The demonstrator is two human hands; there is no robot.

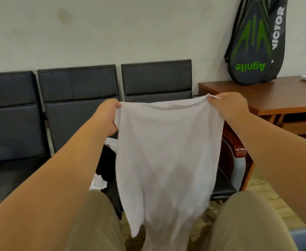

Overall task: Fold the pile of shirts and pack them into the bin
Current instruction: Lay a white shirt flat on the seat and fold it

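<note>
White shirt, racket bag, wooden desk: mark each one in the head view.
white shirt (166, 151): head view, middle of the hanging cloth.
racket bag (255, 42): head view, dark front panel with green print.
wooden desk (275, 95): head view, bare top near its front edge.

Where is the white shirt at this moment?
In the head view the white shirt hangs in the middle, gripped at its top corners by the left hand and right hand, in front of the black seats.
</note>
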